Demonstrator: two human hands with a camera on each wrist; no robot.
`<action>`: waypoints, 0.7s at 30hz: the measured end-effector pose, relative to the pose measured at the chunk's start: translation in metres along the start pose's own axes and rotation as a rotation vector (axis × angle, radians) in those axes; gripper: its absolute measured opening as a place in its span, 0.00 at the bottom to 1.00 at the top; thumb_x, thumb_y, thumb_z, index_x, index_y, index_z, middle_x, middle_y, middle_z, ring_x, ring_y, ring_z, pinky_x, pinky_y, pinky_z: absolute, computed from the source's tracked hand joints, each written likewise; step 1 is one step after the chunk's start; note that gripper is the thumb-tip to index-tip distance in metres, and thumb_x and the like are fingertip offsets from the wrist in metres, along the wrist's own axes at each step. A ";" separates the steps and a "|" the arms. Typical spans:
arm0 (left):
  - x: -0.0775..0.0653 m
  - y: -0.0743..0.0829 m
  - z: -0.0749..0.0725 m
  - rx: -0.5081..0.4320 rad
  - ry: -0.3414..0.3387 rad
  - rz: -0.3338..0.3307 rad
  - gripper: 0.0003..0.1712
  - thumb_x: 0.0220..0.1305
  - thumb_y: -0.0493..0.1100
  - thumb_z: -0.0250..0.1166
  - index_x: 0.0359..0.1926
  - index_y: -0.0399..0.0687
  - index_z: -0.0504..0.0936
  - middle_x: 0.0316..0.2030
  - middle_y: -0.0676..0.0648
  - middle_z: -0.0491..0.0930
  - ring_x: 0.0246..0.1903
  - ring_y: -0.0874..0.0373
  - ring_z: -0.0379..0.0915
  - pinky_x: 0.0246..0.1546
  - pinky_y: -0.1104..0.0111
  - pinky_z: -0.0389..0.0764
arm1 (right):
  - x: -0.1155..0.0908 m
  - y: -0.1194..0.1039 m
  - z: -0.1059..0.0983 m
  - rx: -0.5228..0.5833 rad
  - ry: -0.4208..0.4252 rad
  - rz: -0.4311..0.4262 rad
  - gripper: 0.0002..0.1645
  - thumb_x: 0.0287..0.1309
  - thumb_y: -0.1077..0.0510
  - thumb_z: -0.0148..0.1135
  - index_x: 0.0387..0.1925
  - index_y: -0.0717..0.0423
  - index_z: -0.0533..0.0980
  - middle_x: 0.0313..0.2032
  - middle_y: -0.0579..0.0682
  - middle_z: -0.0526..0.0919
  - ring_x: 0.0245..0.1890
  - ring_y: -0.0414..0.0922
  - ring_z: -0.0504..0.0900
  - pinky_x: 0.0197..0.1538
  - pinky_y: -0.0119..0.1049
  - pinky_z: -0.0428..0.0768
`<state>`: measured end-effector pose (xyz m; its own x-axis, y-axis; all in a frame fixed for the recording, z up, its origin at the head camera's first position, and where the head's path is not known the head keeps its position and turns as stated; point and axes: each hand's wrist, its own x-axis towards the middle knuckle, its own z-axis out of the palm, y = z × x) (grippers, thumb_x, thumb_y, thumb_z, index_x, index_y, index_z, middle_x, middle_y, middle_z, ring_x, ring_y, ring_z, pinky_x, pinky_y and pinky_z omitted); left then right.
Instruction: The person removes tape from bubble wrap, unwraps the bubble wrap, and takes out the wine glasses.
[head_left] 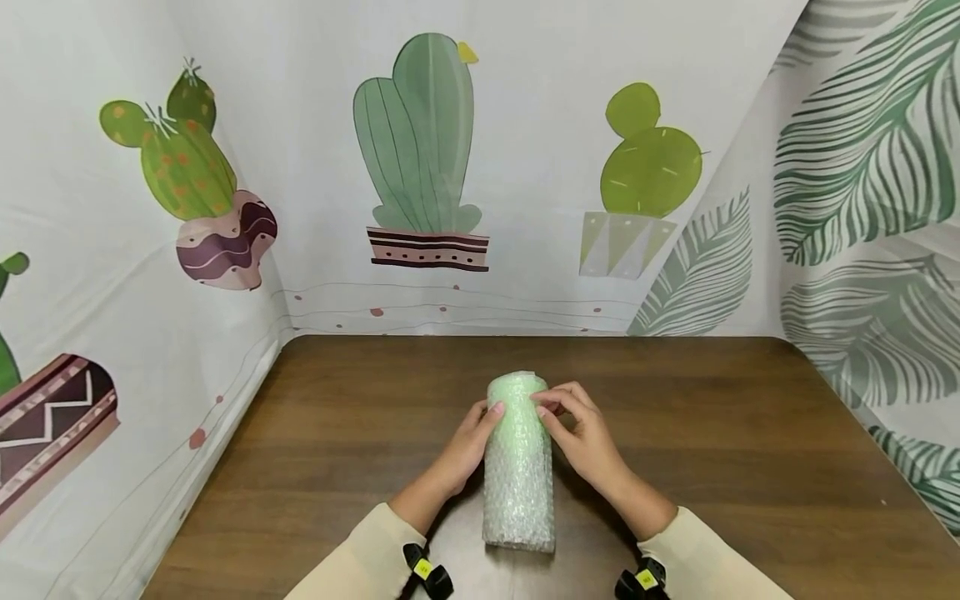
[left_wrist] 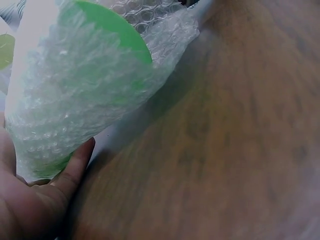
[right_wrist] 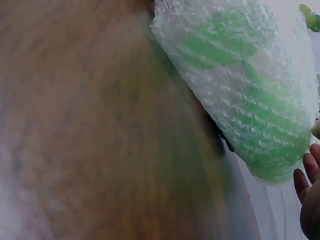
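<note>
Upright in front of me is a tall bubble-wrap bundle (head_left: 519, 467) around something light green, whose kind I cannot tell. Green shows through its upper half in the head view; the lower half is clear, pale wrap. My left hand (head_left: 468, 442) grips the upper left side, thumb in front and the other fingers mostly hidden behind. In the left wrist view a curved green edge (left_wrist: 122, 32) shows inside the wrap (left_wrist: 75, 90). My right hand (head_left: 588, 437) touches the upper right side with thumb and index fingertips, which stand apart in the right wrist view beside the wrap (right_wrist: 270, 125).
A brown wooden table (head_left: 712, 433) lies under the bundle. Behind it hangs a white cloth (head_left: 532, 167) printed with cacti, and a leaf-patterned cloth (head_left: 862, 208) is at the right. Black wrist cameras sit on both beige sleeves (head_left: 712, 554).
</note>
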<state>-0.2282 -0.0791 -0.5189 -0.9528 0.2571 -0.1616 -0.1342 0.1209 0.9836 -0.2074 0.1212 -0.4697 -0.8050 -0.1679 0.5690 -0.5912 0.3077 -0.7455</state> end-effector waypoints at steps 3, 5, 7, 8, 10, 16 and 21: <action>0.002 -0.001 0.000 0.001 -0.003 -0.009 0.40 0.73 0.69 0.49 0.72 0.47 0.62 0.64 0.38 0.72 0.60 0.47 0.72 0.58 0.56 0.74 | 0.000 0.001 0.000 0.003 0.007 0.014 0.12 0.60 0.75 0.63 0.45 0.66 0.81 0.41 0.59 0.79 0.39 0.44 0.78 0.42 0.34 0.79; 0.003 -0.002 -0.001 -0.007 -0.004 -0.012 0.40 0.73 0.69 0.49 0.72 0.47 0.63 0.63 0.38 0.72 0.59 0.48 0.72 0.57 0.57 0.74 | 0.001 0.003 0.000 0.008 0.004 0.031 0.11 0.60 0.74 0.63 0.44 0.67 0.81 0.40 0.59 0.79 0.39 0.43 0.78 0.43 0.34 0.79; 0.003 -0.002 -0.002 -0.015 -0.003 -0.012 0.40 0.74 0.69 0.49 0.72 0.47 0.63 0.62 0.38 0.73 0.57 0.49 0.73 0.56 0.59 0.74 | 0.001 0.007 0.000 0.024 -0.001 0.061 0.10 0.61 0.73 0.63 0.44 0.67 0.80 0.40 0.58 0.79 0.39 0.42 0.77 0.43 0.33 0.79; 0.003 -0.002 -0.002 -0.020 -0.004 -0.014 0.40 0.74 0.69 0.49 0.72 0.48 0.63 0.62 0.38 0.73 0.56 0.49 0.73 0.56 0.59 0.74 | 0.001 0.011 0.000 0.032 -0.002 0.080 0.09 0.62 0.73 0.63 0.44 0.67 0.80 0.39 0.58 0.79 0.39 0.41 0.77 0.43 0.32 0.79; 0.004 -0.001 -0.004 -0.026 -0.016 -0.013 0.40 0.74 0.69 0.48 0.73 0.47 0.63 0.62 0.38 0.73 0.56 0.50 0.73 0.56 0.59 0.75 | 0.001 0.020 0.000 0.056 -0.005 0.118 0.09 0.64 0.72 0.62 0.45 0.66 0.80 0.39 0.58 0.78 0.39 0.39 0.77 0.42 0.31 0.78; 0.005 0.001 -0.006 -0.057 -0.073 -0.010 0.40 0.75 0.68 0.46 0.74 0.47 0.62 0.63 0.38 0.73 0.55 0.52 0.74 0.57 0.57 0.77 | -0.001 0.041 0.000 0.147 0.013 0.197 0.07 0.67 0.68 0.60 0.44 0.64 0.80 0.39 0.60 0.80 0.38 0.36 0.76 0.39 0.26 0.76; 0.003 0.000 -0.007 -0.084 -0.083 -0.022 0.38 0.76 0.66 0.47 0.73 0.46 0.63 0.63 0.38 0.73 0.55 0.51 0.75 0.56 0.57 0.78 | -0.002 0.044 0.000 0.176 -0.002 0.214 0.06 0.67 0.64 0.62 0.44 0.61 0.79 0.35 0.54 0.79 0.34 0.35 0.76 0.35 0.28 0.75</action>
<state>-0.2327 -0.0848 -0.5188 -0.9242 0.3339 -0.1856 -0.1803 0.0471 0.9825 -0.2318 0.1354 -0.5041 -0.9125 -0.1182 0.3916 -0.4071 0.1689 -0.8976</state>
